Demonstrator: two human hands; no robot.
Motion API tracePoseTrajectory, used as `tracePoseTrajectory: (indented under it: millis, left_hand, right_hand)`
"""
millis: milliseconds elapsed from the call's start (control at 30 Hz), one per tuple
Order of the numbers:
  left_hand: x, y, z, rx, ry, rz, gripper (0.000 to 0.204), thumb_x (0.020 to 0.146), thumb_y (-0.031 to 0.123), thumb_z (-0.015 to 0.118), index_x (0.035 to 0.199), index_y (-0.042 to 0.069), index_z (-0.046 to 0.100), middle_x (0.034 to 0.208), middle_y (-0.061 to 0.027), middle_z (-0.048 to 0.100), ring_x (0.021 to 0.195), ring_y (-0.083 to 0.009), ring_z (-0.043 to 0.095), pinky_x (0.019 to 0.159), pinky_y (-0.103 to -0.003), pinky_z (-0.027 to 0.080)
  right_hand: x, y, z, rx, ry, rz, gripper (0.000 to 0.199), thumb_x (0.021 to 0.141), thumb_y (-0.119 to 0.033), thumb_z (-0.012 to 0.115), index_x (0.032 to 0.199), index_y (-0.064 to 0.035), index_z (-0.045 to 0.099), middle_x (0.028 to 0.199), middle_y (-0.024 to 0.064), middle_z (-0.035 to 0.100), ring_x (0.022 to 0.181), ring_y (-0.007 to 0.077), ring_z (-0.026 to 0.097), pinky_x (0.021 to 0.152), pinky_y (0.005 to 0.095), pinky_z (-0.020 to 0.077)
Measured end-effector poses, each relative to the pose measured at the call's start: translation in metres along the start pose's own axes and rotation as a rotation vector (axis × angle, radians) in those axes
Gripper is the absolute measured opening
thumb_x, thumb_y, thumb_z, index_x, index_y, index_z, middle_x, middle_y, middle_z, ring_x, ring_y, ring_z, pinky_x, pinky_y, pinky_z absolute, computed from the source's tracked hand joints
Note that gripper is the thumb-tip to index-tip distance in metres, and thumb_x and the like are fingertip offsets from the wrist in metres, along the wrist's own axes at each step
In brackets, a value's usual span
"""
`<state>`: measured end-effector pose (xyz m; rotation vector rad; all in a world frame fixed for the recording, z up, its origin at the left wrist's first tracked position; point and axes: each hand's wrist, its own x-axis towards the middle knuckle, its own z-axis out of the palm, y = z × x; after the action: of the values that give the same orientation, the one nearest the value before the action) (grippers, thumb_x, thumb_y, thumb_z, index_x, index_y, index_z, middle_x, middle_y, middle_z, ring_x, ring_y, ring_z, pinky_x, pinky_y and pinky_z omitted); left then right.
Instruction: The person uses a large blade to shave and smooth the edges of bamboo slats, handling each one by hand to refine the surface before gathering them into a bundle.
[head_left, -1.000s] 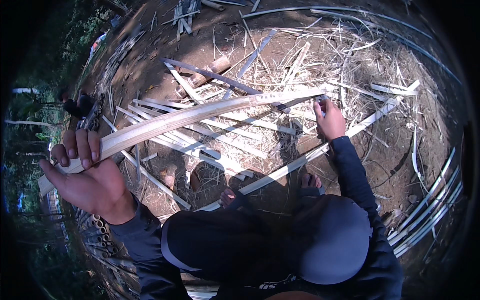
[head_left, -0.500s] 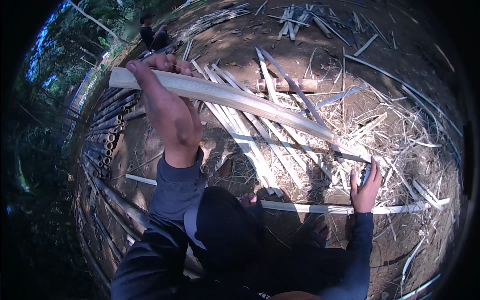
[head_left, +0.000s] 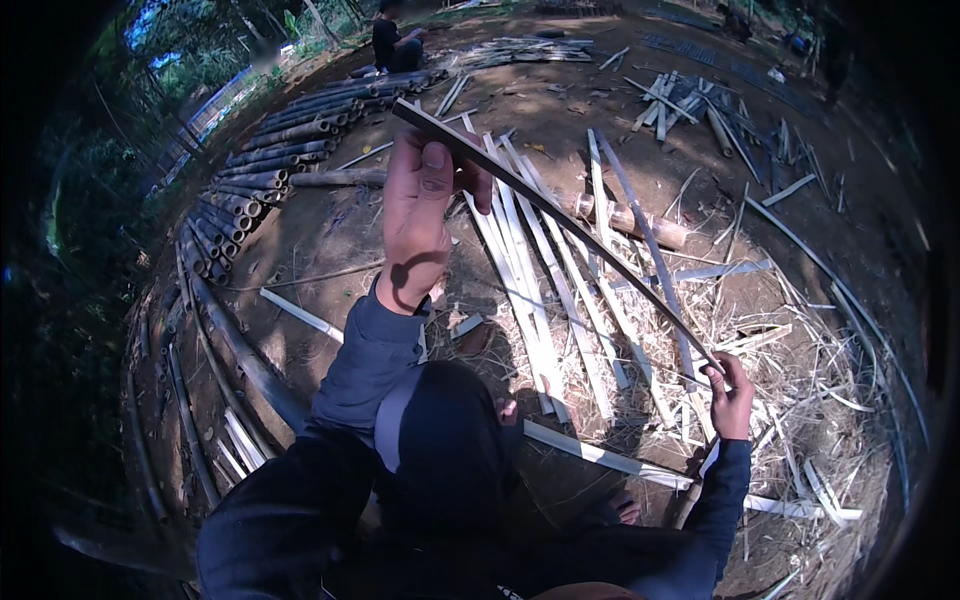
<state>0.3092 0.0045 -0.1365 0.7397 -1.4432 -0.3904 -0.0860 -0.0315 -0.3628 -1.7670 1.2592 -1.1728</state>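
A long bamboo strip (head_left: 578, 232) slants across in front of me, its thin dark edge turned up toward the view. Its upper left end is in my left hand (head_left: 422, 190), thumb and fingers closed around it. At the lower right end my right hand (head_left: 733, 398) pinches the strip between thumb and fingers. Beneath it, several pale split bamboo strips (head_left: 520, 300) lie on the ground. A short round bamboo piece (head_left: 640, 222) rests across behind them.
Stacked bamboo poles (head_left: 245, 185) lie at the left. Shavings (head_left: 770, 345) cover the ground at the right. A pale strip (head_left: 610, 458) lies before my feet. Farther back are piles of strips (head_left: 665, 105) and a seated person (head_left: 397, 42).
The strip has been turned from its broad pale face to its dark edge. My right fingers have closed on its lower end. The view has shifted, showing more ground ahead.
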Motion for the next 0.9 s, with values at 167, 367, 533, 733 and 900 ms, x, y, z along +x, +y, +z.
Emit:
tracePoseTrajectory:
  millis: [167, 367, 533, 733, 900]
  left_hand:
    - [-0.006, -0.010, 0.002, 0.016, 0.166, 0.054, 0.015, 0.096, 0.013, 0.062, 0.098, 0.002, 0.052, 0.079, -0.0061, 0.060, 0.065, -0.0112, 0.058, 0.058, -0.024, 0.046]
    - [-0.003, -0.020, -0.008, 0.162, 0.240, 0.049, 0.010, 0.094, 0.006, 0.064, 0.091, 0.003, 0.054, 0.080, -0.0031, 0.059, 0.071, -0.0105, 0.058, 0.067, -0.024, 0.048]
    - [0.000, -0.019, -0.010, 0.008, 0.337, 0.049, 0.010, 0.094, 0.003, 0.061, 0.089, 0.006, 0.053, 0.082, -0.0024, 0.059, 0.075, -0.0104, 0.057, 0.069, -0.025, 0.047]
    - [0.012, -0.002, -0.013, -0.214, 0.355, 0.088, 0.011, 0.094, 0.003, 0.059, 0.091, 0.009, 0.051, 0.083, -0.0034, 0.059, 0.074, -0.0134, 0.057, 0.067, -0.029, 0.046]
    - [0.007, 0.009, -0.030, -0.457, 0.251, -0.050, 0.004, 0.099, 0.012, 0.054, 0.102, 0.014, 0.056, 0.089, -0.0008, 0.063, 0.084, -0.0136, 0.060, 0.073, -0.032, 0.043]
  right_hand:
    - [0.019, 0.019, -0.037, 0.107, -0.275, 0.207, 0.015, 0.089, -0.009, 0.070, 0.091, -0.0001, 0.058, 0.084, 0.0032, 0.067, 0.081, 0.0109, 0.060, 0.079, 0.0258, 0.0452]
    - [0.032, 0.049, -0.047, 0.214, -0.357, 0.218, 0.018, 0.087, -0.015, 0.073, 0.086, -0.0025, 0.059, 0.079, 0.0006, 0.063, 0.075, 0.0099, 0.056, 0.074, 0.0271, 0.0443]
    - [0.036, 0.039, -0.045, 0.271, -0.364, 0.233, 0.019, 0.085, -0.013, 0.075, 0.084, -0.0024, 0.059, 0.076, -0.0032, 0.060, 0.072, 0.0070, 0.052, 0.069, 0.0244, 0.0412]
    - [0.040, -0.003, -0.069, 0.153, -0.248, 0.118, 0.029, 0.085, -0.023, 0.077, 0.083, -0.0015, 0.058, 0.071, -0.0047, 0.053, 0.066, 0.0052, 0.046, 0.060, 0.0224, 0.0348]
    - [0.031, -0.058, -0.092, 0.012, -0.176, 0.085, 0.032, 0.084, -0.026, 0.076, 0.079, -0.0010, 0.056, 0.067, -0.0040, 0.049, 0.063, 0.0057, 0.042, 0.057, 0.0238, 0.0309]
